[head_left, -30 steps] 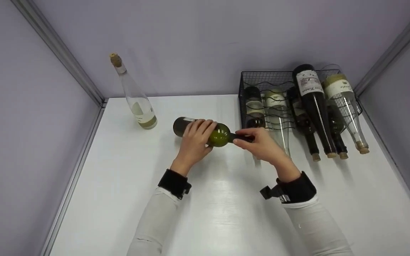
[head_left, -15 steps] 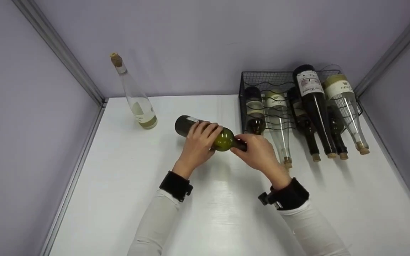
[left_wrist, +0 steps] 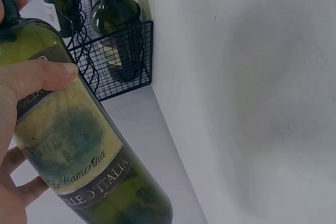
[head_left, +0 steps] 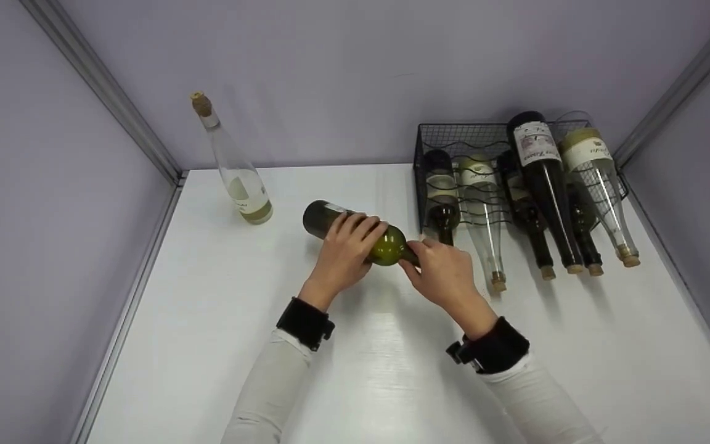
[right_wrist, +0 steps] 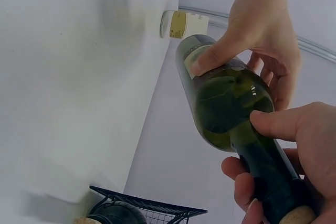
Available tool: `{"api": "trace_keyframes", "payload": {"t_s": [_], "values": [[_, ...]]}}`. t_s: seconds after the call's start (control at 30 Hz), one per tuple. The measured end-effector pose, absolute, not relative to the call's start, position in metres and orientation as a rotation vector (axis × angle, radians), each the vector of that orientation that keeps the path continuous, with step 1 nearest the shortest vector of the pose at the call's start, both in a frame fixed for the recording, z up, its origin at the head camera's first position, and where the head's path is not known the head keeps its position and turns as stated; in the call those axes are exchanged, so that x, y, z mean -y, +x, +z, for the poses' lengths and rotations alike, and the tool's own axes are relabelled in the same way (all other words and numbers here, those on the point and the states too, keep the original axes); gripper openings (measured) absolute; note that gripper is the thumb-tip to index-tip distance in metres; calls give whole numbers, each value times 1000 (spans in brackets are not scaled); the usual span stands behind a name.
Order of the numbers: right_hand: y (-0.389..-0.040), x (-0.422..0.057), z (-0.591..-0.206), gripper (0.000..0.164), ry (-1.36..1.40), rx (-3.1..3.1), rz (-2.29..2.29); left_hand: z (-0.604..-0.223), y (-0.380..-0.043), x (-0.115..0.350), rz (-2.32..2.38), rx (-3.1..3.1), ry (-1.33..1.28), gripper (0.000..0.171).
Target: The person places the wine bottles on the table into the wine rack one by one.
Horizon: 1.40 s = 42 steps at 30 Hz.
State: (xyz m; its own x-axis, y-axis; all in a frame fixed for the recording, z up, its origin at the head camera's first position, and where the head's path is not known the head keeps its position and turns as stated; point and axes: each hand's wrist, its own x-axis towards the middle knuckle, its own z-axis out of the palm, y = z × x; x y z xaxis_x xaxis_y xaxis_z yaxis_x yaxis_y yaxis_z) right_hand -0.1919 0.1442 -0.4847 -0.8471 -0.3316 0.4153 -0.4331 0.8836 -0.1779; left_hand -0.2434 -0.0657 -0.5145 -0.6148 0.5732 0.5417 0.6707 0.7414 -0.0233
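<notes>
A green wine bottle is held tilted above the white table, its base toward the left and its neck toward the right. My left hand grips it round the body, thumb lying across the label in the left wrist view. With thumb and fingers my right hand holds the neck, just past the shoulder. A cork closes the mouth, seen in the right wrist view; in the head view the right hand hides it.
At the right back stands a black wire rack holding several corked bottles, among them a dark bottle and a clear bottle on top. One clear corked bottle stands upright at the left back. Walls border the table.
My right hand has slid along the neck toward the bottle's shoulder, moving left and nearer to me. The bottle's neck end has swung slightly toward me; the left hand shifted a little right.
</notes>
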Motion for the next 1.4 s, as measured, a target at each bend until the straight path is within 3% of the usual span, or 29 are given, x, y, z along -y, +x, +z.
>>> {"api": "trace_keyframes", "payload": {"t_s": [0.57, 0.83, 1.4], "values": [[-174, -142, -487, 30, 318, 2583, 712, -510, -238, 61, -358, 2382, -994, 67], [-168, -143, -486, 29, 246, 2543, 829, -512, -228, 60, -388, 2403, -886, 77], [-167, -158, -482, 39, -54, 2533, 1152, -530, -206, 47, -578, 2429, -787, 53]]}}
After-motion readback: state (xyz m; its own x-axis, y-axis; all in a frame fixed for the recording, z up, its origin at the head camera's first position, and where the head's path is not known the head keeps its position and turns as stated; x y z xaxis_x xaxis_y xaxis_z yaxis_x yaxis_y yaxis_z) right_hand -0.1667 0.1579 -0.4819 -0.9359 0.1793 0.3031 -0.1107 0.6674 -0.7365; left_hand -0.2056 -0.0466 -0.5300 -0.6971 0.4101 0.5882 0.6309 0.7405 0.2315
